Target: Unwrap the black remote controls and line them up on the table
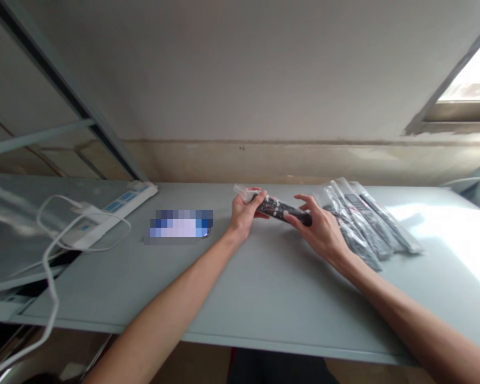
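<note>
A black remote control (279, 209) with small coloured buttons lies just above the grey table (264, 288), held between both hands. My left hand (244, 212) grips its left end together with a clear plastic sleeve (243, 191). At the remote's right end, the fingers of my right hand (320, 226) are curled around it. Just right of that hand lies a pile of several remotes in clear plastic bags (364, 221).
A white power strip (116, 210) with white cables (60, 234) lies at the left. A blurred flat object (181, 224) sits left of my left hand. A metal shelf frame (64, 96) stands at the left, a wall behind, a window (472, 80) at the upper right.
</note>
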{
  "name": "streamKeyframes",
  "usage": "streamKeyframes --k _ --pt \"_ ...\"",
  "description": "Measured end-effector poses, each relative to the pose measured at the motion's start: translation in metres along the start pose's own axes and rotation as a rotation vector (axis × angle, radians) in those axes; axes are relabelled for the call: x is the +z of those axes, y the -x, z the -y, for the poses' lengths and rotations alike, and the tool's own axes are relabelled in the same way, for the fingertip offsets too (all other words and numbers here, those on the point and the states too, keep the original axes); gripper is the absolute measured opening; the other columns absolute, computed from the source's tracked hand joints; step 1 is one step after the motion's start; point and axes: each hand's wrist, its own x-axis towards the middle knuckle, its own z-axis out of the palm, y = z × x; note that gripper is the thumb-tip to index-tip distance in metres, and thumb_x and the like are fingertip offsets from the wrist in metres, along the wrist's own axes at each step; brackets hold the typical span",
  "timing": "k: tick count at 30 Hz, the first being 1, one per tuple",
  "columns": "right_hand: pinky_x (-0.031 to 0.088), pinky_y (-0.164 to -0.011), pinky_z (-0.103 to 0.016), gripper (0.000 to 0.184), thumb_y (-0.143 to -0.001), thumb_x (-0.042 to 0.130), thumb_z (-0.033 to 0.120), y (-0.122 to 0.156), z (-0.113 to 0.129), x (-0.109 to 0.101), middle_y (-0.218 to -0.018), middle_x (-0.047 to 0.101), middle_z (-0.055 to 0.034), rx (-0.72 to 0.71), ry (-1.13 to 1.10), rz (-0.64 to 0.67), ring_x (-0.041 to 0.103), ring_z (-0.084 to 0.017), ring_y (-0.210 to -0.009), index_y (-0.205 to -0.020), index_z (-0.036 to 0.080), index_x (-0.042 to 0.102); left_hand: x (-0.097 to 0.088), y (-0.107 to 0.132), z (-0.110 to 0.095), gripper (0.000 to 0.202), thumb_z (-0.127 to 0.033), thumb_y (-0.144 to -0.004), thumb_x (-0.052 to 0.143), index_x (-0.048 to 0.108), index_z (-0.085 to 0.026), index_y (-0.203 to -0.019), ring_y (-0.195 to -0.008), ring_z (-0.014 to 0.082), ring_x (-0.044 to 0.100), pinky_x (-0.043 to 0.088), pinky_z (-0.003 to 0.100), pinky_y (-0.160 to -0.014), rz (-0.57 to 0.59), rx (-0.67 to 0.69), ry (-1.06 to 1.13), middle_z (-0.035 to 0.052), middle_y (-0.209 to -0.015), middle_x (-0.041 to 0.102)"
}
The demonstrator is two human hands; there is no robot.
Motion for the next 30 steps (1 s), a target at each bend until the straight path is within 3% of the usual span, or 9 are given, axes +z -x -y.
streamKeyframes --k 2,4,7,11,16,19,22,26,30 --pt "0.042 -0.054 -0.030 0.044 -0.089 0.070 0.064 -0.004 0.000 -0.004 -0.069 0.069 -0.0039 0.155 -0.108 0.053 0.060 -0.021 -0.058 -0.100 0.021 0.074 -0.001 -0.001 -0.002 0.068 -0.054 -0.067 0.095 0.061 -0.019 -0.113 -0.071 0.0225 0.078 0.054 0.022 -0.045 -0.057 -0.003 0.061 0.0086 -0.093 0.082" --pt "0.033 -0.046 -0.026 0.046 -0.087 0.072 0.066 -0.007 0.001 -0.007 -0.055 0.056 0.0013 0.294 -0.391 0.123 0.049 -0.014 -0.047 -0.082 0.020 0.070 -0.002 -0.002 -0.004 0.065 -0.054 -0.066 0.095 0.061 -0.019 -0.109 -0.068 0.0205 0.078 0.051 0.020 -0.042 -0.058 -0.011 0.091 0.0098 -0.098 0.083" --pt "0.034 -0.043 -0.022 0.045 -0.081 0.083 0.061 -0.009 0.001 -0.006 -0.056 0.052 0.0048 0.397 -0.857 0.097 0.044 -0.010 -0.047 -0.083 0.018 0.068 -0.003 -0.001 -0.008 0.059 -0.054 -0.069 0.094 0.064 -0.019 -0.106 -0.067 0.0189 0.077 0.054 0.021 -0.045 -0.020 -0.026 0.135 0.0113 -0.107 0.082" --pt "0.048 -0.048 -0.020 0.044 -0.076 0.091 0.053 -0.012 -0.006 -0.003 -0.075 0.070 -0.0040 0.531 -1.136 0.096 0.063 -0.013 -0.063 -0.091 0.016 0.072 -0.005 -0.001 -0.010 0.052 -0.045 -0.074 0.091 0.070 -0.018 -0.112 -0.086 0.0230 0.079 0.066 0.033 -0.070 0.021 -0.053 0.246 0.0118 -0.119 0.080" --pt "0.049 -0.046 -0.024 0.048 -0.084 0.079 0.063 -0.014 -0.013 -0.012 -0.084 0.076 -0.0094 0.407 -0.928 0.019 0.063 -0.013 -0.056 -0.085 0.015 0.076 -0.010 -0.004 -0.009 0.047 -0.034 -0.080 0.087 0.073 -0.020 -0.122 -0.106 0.0255 0.077 0.064 0.040 -0.092 0.072 -0.111 0.333 0.0100 -0.129 0.077" --pt "0.045 -0.045 -0.027 0.061 -0.090 0.067 0.073 -0.015 -0.012 -0.020 -0.063 0.070 -0.0073 0.270 -0.578 -0.005 0.057 -0.014 -0.046 -0.067 0.016 0.072 -0.012 -0.005 -0.007 0.044 -0.033 -0.078 0.090 0.076 -0.019 -0.118 -0.100 0.0237 0.078 0.064 0.038 -0.091 0.051 -0.110 0.315 0.0096 -0.125 0.078" --pt "0.036 -0.044 -0.027 0.067 -0.094 0.060 0.074 -0.014 -0.008 -0.023 -0.041 0.049 0.0007 0.122 -0.307 -0.140 0.046 -0.012 -0.039 -0.054 0.021 0.060 -0.011 -0.007 -0.004 0.040 -0.036 -0.077 0.093 0.078 -0.017 -0.108 -0.088 0.0206 0.079 0.065 0.035 -0.088 0.008 -0.113 0.311 0.0086 -0.114 0.081" --pt "0.030 -0.044 -0.027 0.060 -0.098 0.059 0.068 -0.007 0.003 -0.021 -0.046 0.048 0.0027 0.043 -0.321 -0.253 0.043 -0.011 -0.043 -0.059 0.022 0.058 -0.011 -0.008 -0.004 0.035 -0.036 -0.077 0.092 0.077 -0.016 -0.102 -0.077 0.0171 0.077 0.065 0.031 -0.079 -0.040 -0.150 0.347 0.0069 -0.099 0.082" --pt "0.043 -0.053 -0.026 0.049 -0.100 0.063 0.057 -0.007 0.003 -0.019 -0.060 0.057 0.0012 0.017 -0.478 -0.283 0.052 -0.013 -0.055 -0.066 0.022 0.059 -0.011 -0.007 -0.007 0.028 -0.033 -0.081 0.089 0.075 -0.017 -0.098 -0.076 0.0162 0.077 0.065 0.031 -0.079 -0.051 -0.172 0.389 0.0055 -0.095 0.082"
